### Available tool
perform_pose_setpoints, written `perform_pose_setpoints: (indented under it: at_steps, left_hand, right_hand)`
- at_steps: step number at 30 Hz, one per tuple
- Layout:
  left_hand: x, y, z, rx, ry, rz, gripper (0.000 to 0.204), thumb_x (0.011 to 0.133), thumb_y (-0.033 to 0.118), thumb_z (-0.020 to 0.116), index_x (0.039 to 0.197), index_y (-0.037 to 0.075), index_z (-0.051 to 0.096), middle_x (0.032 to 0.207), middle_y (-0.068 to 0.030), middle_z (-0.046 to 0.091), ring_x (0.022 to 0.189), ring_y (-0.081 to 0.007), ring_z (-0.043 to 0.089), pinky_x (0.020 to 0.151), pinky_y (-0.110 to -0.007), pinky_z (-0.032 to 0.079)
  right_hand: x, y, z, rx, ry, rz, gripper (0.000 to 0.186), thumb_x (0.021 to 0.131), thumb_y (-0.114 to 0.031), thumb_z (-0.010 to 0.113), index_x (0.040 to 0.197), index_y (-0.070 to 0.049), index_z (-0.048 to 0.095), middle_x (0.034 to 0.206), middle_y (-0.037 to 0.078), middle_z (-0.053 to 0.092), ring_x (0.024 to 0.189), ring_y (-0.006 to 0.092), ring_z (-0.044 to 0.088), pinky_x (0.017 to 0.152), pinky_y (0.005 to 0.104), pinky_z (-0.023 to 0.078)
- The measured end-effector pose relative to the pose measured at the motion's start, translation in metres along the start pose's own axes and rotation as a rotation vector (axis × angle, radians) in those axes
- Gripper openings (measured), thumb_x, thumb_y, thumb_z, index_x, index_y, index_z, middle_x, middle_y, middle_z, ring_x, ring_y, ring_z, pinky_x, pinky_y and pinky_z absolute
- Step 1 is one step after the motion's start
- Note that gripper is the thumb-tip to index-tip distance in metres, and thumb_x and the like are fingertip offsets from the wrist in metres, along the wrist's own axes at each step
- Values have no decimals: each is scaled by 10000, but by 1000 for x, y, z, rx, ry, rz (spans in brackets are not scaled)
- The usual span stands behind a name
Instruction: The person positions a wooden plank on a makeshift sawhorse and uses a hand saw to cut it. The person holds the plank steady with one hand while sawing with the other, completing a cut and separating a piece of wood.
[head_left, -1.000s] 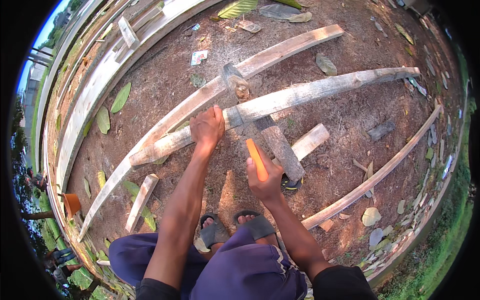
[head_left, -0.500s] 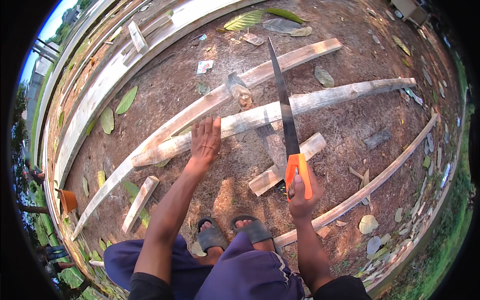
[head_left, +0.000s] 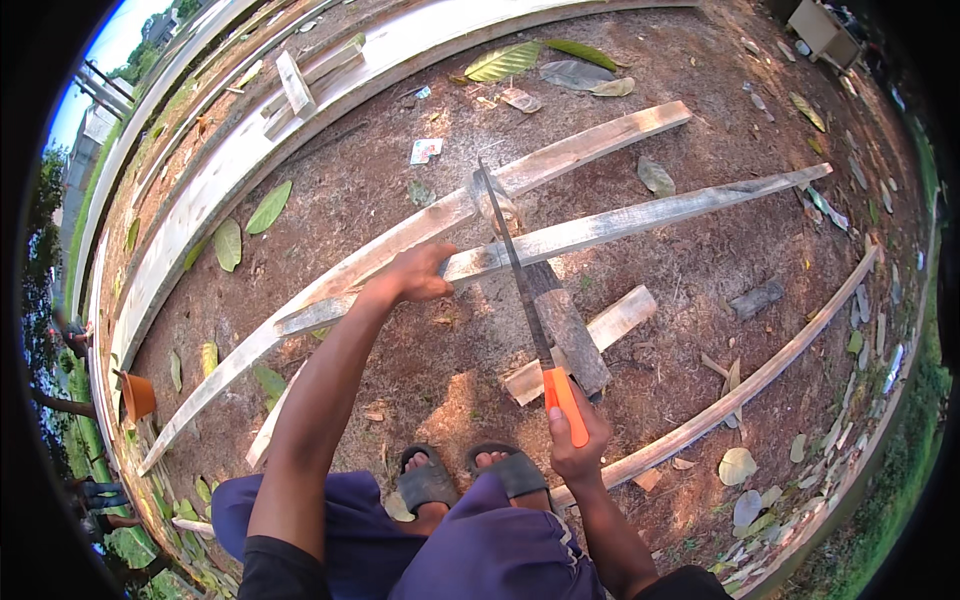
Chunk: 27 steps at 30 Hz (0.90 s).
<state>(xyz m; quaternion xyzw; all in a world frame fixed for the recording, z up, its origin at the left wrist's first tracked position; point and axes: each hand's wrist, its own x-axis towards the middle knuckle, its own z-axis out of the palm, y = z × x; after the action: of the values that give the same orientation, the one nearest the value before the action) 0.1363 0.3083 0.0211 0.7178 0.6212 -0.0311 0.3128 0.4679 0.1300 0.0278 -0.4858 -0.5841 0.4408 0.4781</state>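
Note:
My left hand (head_left: 415, 272) is wrapped over a long weathered timber (head_left: 640, 217), left of the saw. My right hand (head_left: 578, 432) grips the orange handle of a handsaw (head_left: 535, 310), whose long dark blade crosses that timber, tip pointing away from me. The timber rests across a dark, rough wooden piece (head_left: 575, 335), which also reaches a second long timber (head_left: 610, 135) behind. A short pale offcut (head_left: 625, 315) lies partly beneath the dark piece. Both timbers are on brown dirt.
A thin batten (head_left: 770, 370) lies at right, a long pale board (head_left: 210, 170) at upper left. An orange pot (head_left: 137, 397) stands at far left, a cardboard box (head_left: 815, 30) at upper right. Leaves are scattered around. People (head_left: 75, 335) appear small at the left rim.
The saw blade swung up into view, then came down leftward across the timber. The timber turned slightly. My left hand went from gripping to lying flatter, then to wrapping round it again.

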Motion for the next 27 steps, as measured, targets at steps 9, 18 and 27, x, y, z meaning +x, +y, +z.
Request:
perform_pose_setpoints:
  at_steps: [9,18,27]
  left_hand:
    - [-8,12,27,77,206,-54,477,745,251,706,1167,89,551,1085,-202,667,1054,-422,655,878,-555,510]
    - [-4,31,43,273,354,-211,453,793,260,792,1094,27,546,1053,-187,701,971,-356,703,845,-534,558]
    - [2,26,42,269,261,-237,219,883,145,706,930,18,534,729,-123,663,669,-280,672,624,-461,567]
  right_hand:
    - [8,9,5,-47,-11,-3,454,921,-47,656,1343,113,604,1071,210,749,882,213,744,746,338,575]
    - [1,1,4,-10,-47,61,441,919,-57,658,1322,115,610,1166,253,718,1043,287,735,874,366,570]
    - [-28,-15,-17,13,-58,175,432,947,-72,591,1335,117,608,1184,233,712,1039,262,716,895,359,562]
